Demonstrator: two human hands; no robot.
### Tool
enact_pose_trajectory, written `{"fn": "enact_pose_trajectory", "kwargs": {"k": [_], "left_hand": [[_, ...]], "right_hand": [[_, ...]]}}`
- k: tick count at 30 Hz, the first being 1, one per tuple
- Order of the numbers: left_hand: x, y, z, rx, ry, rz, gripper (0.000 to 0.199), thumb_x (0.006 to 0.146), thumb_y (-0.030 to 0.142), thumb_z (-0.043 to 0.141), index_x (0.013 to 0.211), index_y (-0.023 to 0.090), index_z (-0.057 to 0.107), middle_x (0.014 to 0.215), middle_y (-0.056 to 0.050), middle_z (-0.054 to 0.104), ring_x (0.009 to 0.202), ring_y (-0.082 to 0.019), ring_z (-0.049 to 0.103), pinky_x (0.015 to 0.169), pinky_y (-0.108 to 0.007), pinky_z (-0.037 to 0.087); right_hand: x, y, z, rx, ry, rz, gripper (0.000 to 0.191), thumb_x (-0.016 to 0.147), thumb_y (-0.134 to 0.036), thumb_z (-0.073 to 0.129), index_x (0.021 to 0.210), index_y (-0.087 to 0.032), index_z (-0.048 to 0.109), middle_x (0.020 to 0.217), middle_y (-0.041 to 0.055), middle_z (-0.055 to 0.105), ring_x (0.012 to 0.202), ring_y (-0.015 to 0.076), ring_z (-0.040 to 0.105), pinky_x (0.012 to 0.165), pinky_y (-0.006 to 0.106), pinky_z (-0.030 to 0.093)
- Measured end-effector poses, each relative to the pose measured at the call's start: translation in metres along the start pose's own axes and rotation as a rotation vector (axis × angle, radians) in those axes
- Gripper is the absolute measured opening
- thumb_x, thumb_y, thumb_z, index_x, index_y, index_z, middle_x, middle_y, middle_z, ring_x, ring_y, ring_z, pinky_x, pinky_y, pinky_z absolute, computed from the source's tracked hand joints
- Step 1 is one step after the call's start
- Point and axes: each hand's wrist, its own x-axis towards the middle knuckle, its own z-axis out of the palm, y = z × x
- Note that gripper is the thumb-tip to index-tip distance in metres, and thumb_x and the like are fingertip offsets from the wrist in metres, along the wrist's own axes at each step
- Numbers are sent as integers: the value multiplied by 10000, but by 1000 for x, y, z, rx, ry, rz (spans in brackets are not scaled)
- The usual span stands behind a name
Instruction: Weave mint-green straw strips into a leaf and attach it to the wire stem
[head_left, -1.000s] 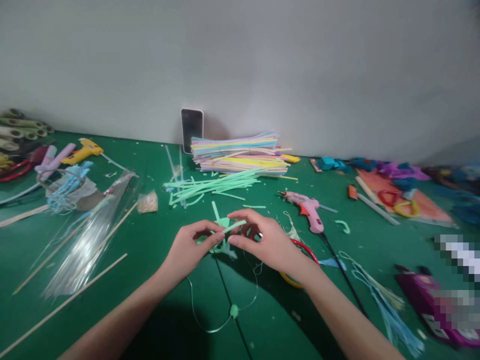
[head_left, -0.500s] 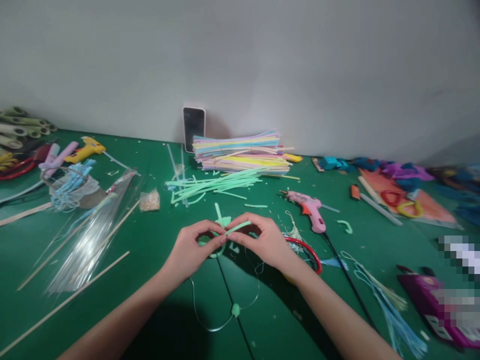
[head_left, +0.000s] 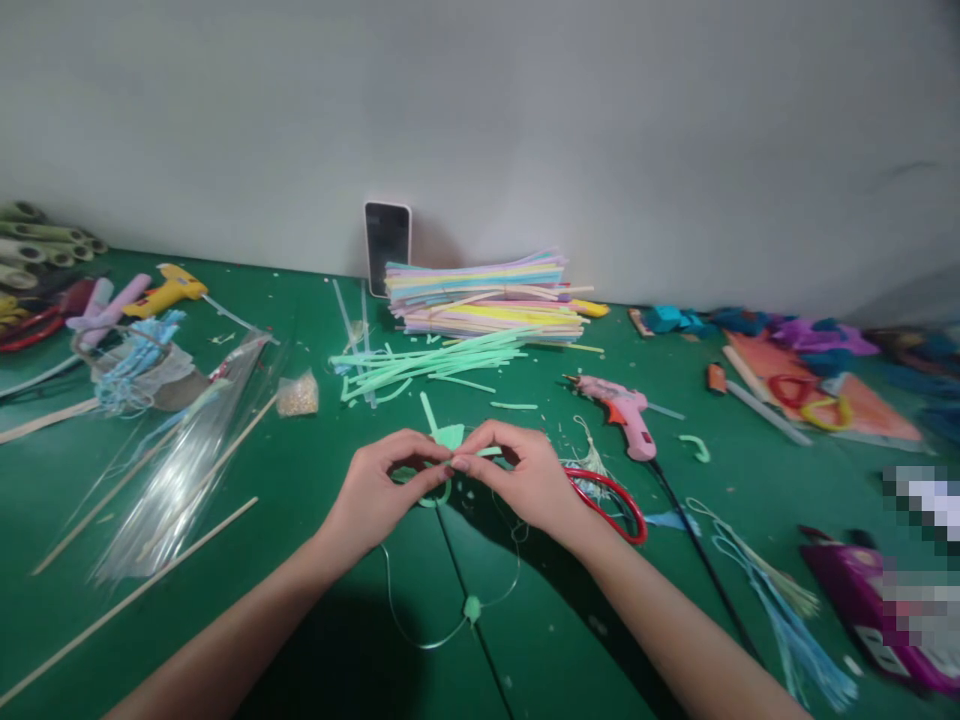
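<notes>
Near the middle of the green table, my left hand (head_left: 394,480) and my right hand (head_left: 517,475) meet fingertip to fingertip. Both pinch a light green strip (head_left: 489,452), whose end sticks out between the right fingers. Just behind the fingers is a green piece (head_left: 450,436) with an upright stem (head_left: 427,412); a curved green part shows below the left fingers. My fingers partly hide how these join. A thin clear thread loops beneath the hands to a small green bead-like piece (head_left: 472,608).
Green strips (head_left: 435,362) and pastel bundles (head_left: 487,290) lie behind the hands, before a phone (head_left: 388,248). Right are red-handled scissors (head_left: 634,515), a pink glue gun (head_left: 615,405) and its black cord. Left are clear sleeves (head_left: 180,480), sticks and a yellow glue gun (head_left: 169,292).
The green strip's end between my right fingers shows shorter and lower. My fingertips have drawn closer together, and the view has shifted slightly.
</notes>
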Motion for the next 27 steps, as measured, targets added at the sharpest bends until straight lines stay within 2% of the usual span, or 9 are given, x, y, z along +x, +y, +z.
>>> {"fn": "enact_pose_trajectory", "kwargs": {"k": [7, 12, 14, 16, 17, 19, 22, 24, 27], "left_hand": [[-7, -1, -4, -71, 102, 15, 707, 797, 239, 747, 1400, 296, 383, 782, 28, 723, 814, -200, 733, 808, -349, 578], [-19, 1, -12, -31, 110, 136, 1031, 815, 198, 728, 1531, 306, -6, 781, 27, 729, 851, -228, 750, 871, -421, 576], [-21, 4, -14, -107, 88, 60, 1102, 818, 186, 721, 1523, 305, -117, 784, 27, 742, 856, -234, 754, 832, -412, 596], [-21, 6, -17, -38, -12, 6, 827, 837, 222, 695, 1510, 284, 220, 818, -14, 760, 878, -245, 751, 812, -392, 600], [-20, 7, -20, 77, -67, 33, 545, 861, 238, 661, 1376, 270, 485, 876, -46, 768, 920, -251, 740, 834, -392, 589], [-17, 7, -26, 352, -145, 170, 176, 888, 266, 613, 1016, 248, 733, 1065, -90, 750, 1115, -287, 659, 955, -436, 520], [-12, 8, -41, 711, -114, 304, 238, 857, 373, 646, 1041, 262, 748, 1418, -103, 550, 1376, -363, 390, 1121, -552, 303], [-9, 8, -51, 810, -66, 173, 432, 871, 481, 592, 1218, 235, 664, 1421, -137, 523, 1331, -363, 428, 1092, -557, 328], [-9, 6, -61, 845, -47, -69, 484, 939, 532, 417, 1233, 208, 624, 1207, -131, 639, 1183, -328, 539, 1014, -518, 398]], "right_hand": [[2, 1, -26, -204, -98, -35, 69, 823, -253, 729, 777, -208, 704, 776, -13, 730, 722, 135, 652, 662, 239, 468], [-11, 4, -38, -458, -221, -153, 110, 906, -258, 636, 960, -224, 725, 884, 20, 725, 790, 149, 639, 711, 263, 473], [-20, 4, -38, -544, -282, -184, 188, 942, -264, 579, 1076, -240, 709, 916, 37, 714, 832, 163, 629, 728, 280, 474], [-29, 1, -35, -594, -343, -193, 217, 966, -273, 530, 1094, -238, 701, 900, 46, 693, 841, 171, 617, 728, 293, 472], [-32, -1, -33, -607, -369, -195, 218, 972, -279, 514, 1070, -230, 703, 890, 47, 683, 844, 174, 611, 731, 299, 470], [-37, -8, -28, -612, -394, -205, 208, 972, -282, 504, 1016, -212, 695, 908, 49, 671, 870, 182, 597, 762, 320, 465], [-39, -16, -20, -584, -400, -225, 191, 966, -278, 501, 977, -192, 671, 941, 54, 663, 915, 191, 578, 818, 344, 460], [-39, -17, -17, -569, -414, -228, 191, 965, -272, 496, 963, -185, 665, 940, 60, 659, 915, 193, 573, 828, 351, 461], [-40, -13, -12, -561, -433, -220, 172, 952, -262, 511, 951, -179, 662, 939, 66, 653, 918, 199, 568, 836, 360, 460]]}}
